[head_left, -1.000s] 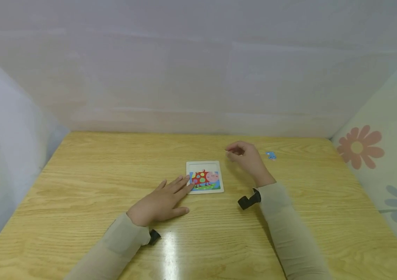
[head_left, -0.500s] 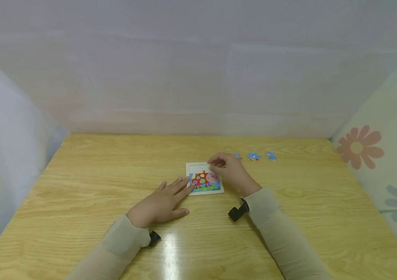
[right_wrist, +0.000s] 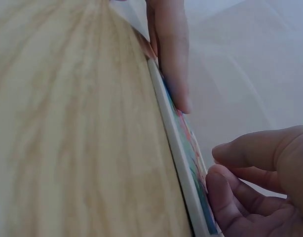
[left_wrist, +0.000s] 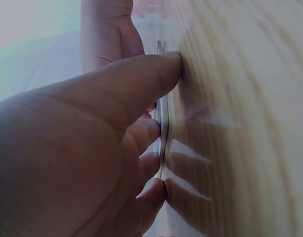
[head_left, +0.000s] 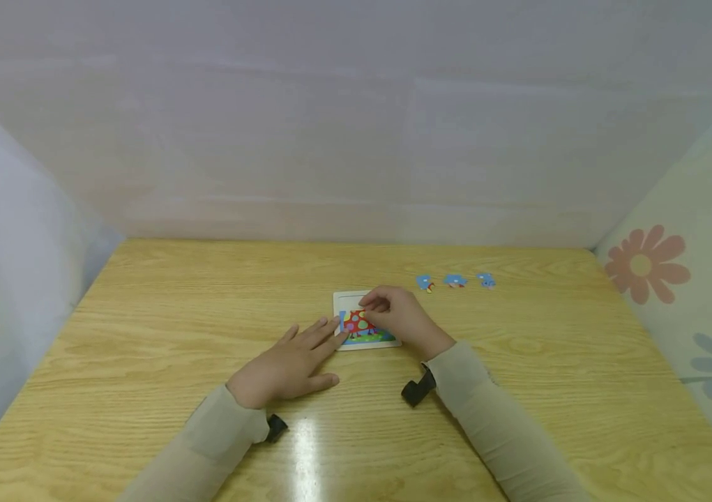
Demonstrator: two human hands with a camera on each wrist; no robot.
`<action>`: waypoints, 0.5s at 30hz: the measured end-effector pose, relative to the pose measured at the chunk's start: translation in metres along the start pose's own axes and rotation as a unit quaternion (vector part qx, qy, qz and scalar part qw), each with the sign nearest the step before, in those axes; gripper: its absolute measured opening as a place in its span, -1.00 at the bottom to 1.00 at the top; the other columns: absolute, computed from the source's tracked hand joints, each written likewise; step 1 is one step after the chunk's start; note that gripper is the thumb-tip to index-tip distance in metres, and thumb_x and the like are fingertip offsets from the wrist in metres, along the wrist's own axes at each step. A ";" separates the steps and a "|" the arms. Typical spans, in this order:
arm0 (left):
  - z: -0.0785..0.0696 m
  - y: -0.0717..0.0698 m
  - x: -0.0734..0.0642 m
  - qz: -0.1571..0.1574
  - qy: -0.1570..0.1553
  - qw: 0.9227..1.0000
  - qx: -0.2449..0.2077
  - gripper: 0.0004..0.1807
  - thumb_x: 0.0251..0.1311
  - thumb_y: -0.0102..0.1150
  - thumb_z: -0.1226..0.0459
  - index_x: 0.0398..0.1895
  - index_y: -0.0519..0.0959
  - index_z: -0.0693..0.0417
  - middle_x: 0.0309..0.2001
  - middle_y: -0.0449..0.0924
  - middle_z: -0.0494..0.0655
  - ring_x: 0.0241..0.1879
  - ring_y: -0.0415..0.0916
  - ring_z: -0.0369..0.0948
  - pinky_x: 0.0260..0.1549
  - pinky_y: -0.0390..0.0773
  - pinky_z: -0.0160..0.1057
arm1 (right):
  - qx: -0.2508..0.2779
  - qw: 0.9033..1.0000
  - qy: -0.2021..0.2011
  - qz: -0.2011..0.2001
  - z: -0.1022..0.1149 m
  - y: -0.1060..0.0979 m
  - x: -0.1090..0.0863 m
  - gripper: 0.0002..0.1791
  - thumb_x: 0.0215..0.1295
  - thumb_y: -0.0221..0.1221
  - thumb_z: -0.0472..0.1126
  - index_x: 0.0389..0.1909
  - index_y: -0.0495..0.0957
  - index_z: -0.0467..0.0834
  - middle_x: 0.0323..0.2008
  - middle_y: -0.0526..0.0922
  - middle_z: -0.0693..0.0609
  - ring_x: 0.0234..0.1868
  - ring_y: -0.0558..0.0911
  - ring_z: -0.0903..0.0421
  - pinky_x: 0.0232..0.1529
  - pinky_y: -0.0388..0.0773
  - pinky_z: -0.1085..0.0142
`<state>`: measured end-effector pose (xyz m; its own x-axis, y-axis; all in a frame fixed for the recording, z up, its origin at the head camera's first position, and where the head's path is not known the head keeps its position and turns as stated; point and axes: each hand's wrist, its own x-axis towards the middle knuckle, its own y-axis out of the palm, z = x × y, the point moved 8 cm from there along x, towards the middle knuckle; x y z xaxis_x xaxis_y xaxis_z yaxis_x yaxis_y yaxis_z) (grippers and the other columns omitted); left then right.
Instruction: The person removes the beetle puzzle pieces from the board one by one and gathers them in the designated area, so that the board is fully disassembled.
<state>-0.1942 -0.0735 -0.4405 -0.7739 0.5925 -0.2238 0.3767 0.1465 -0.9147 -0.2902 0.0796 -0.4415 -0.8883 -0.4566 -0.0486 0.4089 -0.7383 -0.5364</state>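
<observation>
A small white-framed jigsaw board [head_left: 346,300] lies on the table, its picture a red, spotted pig figure over a green and blue ground. Along its left edge, the spread, straight fingers of my left hand [head_left: 286,364] rest on the frame. My right hand [head_left: 402,321] is over the board's right half, covering the pig's face, with thumb and index fingertips brought together. They seem to pinch a small puzzle piece, mostly hidden by the fingers. The right wrist view shows these fingertips [right_wrist: 221,178] right at the picture's surface, across from a left finger [right_wrist: 175,74] pressing the board.
Three loose blue puzzle pieces lie in a row at the back right: one with a yellow and red tip [head_left: 424,282], a middle one [head_left: 455,280] and a right one [head_left: 486,279]. A pale wall [head_left: 356,139] stands behind the wooden table [head_left: 173,314].
My right hand has moved left and toward me from beside the loose pieces onto the board, uncovering two pieces it had hidden. My left hand has stayed still.
</observation>
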 end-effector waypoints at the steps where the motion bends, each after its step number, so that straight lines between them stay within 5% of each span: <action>1: 0.000 0.000 0.000 0.000 0.000 1.000 0.001 -0.18 0.48 0.03 -0.12 0.64 0.04 0.01 0.64 -0.17 0.03 0.60 -0.19 0.03 0.46 -0.09 0.30 | -0.005 1.000 -0.002 -0.002 0.000 0.001 0.000 -0.81 0.36 0.30 -0.29 -0.05 0.68 -0.21 -0.22 0.69 0.03 -0.22 0.64 0.13 -0.11 0.64 0.27; 15: 0.003 0.003 0.002 0.018 0.001 1.000 -0.007 -0.15 0.50 0.00 -0.09 0.64 -0.03 0.09 0.65 -0.22 0.00 0.61 -0.24 0.02 0.47 -0.13 0.30 | -0.039 0.999 -0.014 -0.004 0.002 0.009 0.005 -0.81 0.27 0.36 -0.33 -0.10 0.71 -0.22 -0.28 0.63 0.02 -0.31 0.54 0.15 -0.23 0.55 0.34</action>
<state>-0.1955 -0.0742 -0.4448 -0.7587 0.5992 -0.2556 0.4115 0.1366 -0.9011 -0.2904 0.0697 -0.4451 -0.8848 -0.4654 -0.0212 0.3832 -0.7011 -0.6014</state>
